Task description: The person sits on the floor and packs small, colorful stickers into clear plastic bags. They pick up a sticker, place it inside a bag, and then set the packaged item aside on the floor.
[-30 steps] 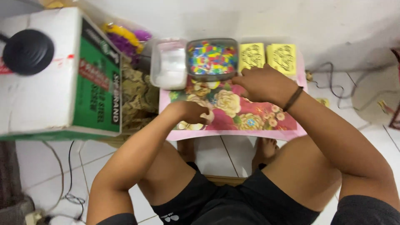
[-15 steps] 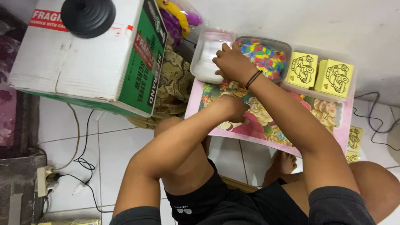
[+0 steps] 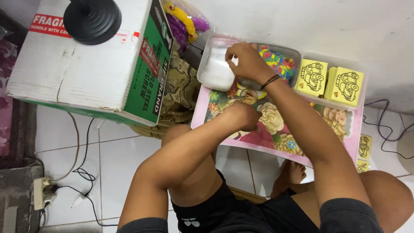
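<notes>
White-filled tub [image 3: 217, 69] now under right hand [image 3: 246, 64], fingers curled; left hand [image 3: 243, 115] fisted on floral table [image 3: 276, 129].

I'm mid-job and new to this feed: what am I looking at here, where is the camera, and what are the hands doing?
There is no machine here. A seated person works with two bare hands, and the single camera sits on that person's head, looking down over the arms and knees.

In front of them is a small pink flowered table. The left hand rests on it as a closed fist; whether it holds anything I cannot tell. The right hand, with a dark band at the wrist, reaches over two clear plastic tubs at the far edge: a whitish tub and a tub of colourful small pieces. Its fingers curl downward, so any grip is hidden.

Right of the tubs stand yellow cards with car drawings. To the left sits a big cardboard box with a black round object on top.
</notes>
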